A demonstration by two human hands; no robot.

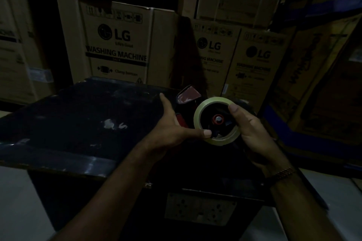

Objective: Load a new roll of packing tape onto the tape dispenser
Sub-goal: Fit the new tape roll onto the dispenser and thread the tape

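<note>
Tape roll sits over the red hub of the tape dispenser, above the dark counter. We grip its rim with left hand and right hand. Seating appears underway; next, press it fully home. Cartons stand beyond.

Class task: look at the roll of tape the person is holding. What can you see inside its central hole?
Inside the tape roll sits the dispenser's dark spool with a red hub. The left hand's thumb covers part of the lower edge; darkness hides the rest.
</note>
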